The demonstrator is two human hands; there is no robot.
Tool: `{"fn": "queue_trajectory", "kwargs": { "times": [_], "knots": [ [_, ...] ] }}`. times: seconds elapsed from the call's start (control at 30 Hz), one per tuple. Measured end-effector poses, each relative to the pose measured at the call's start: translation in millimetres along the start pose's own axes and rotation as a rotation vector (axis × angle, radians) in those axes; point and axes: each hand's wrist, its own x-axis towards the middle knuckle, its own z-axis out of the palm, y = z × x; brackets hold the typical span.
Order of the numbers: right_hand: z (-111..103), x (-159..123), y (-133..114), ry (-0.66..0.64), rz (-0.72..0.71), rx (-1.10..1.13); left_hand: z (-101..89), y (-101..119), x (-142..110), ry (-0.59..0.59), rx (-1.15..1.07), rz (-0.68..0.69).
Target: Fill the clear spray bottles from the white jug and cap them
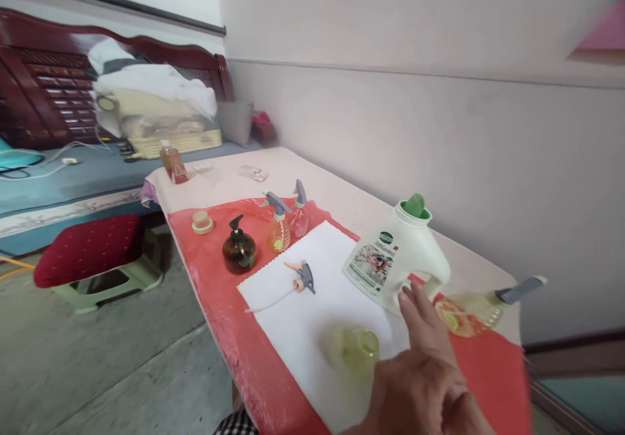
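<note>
My right hand (420,370) reaches forward at the bottom right, fingers stretched out and holding nothing. Its fingertips are right at the handle of a white detergent jug (398,256) with an open green spout, which leans on the white mat (317,305). Just left of the hand, a pale green bottle without a head (354,347) sits on the mat. A loose grey spray head with a tube (303,277) lies farther along the mat. My left hand is out of view.
A brown pump bottle (239,249), an orange spray bottle (278,230) and a pink one (299,217) stand on the red cloth (209,279). Another spray bottle (471,311) lies at the right. A round cap (202,222) and an amber bottle (173,163) sit farther back. A bed (73,174) and a red stool (90,249) are on the left.
</note>
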Motion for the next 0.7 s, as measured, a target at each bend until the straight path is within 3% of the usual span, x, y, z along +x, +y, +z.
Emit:
{"fn": "queue_trajectory", "kwargs": {
  "times": [0.1, 0.2, 0.27, 0.37, 0.4, 0.53, 0.7],
  "knots": [
    [-12.7, -35.3, 8.2, -0.103, 0.192, 0.164, -16.0, 15.9, 5.4, 0.158, 0.094, 0.122],
    [-15.8, -61.3, 18.3, -0.124, 0.241, 0.289, -44.1, 21.3, 18.9, 0.388, 0.244, 0.199],
    [-12.9, -71.0, 25.4, -0.196, 0.245, 0.310, -68.6, 18.6, 30.6, 0.483, 0.460, 0.154],
    [-4.8, -80.2, 33.2, -0.316, 0.234, 0.311, -106.6, 9.1, 44.9, 0.442, 0.981, -0.187],
    [-1.5, -83.4, 34.6, -0.347, 0.220, 0.304, -117.3, 4.7, 47.7, 0.427, 1.038, -0.258],
    [13.0, -97.0, 38.8, -0.404, 0.147, 0.125, -142.5, -16.9, 51.3, 0.437, 1.080, -0.404],
    [33.1, -104.0, 49.2, -0.321, -0.016, -0.001, -148.7, -33.7, 58.9, 0.511, 0.962, -0.409]
  ]
}}
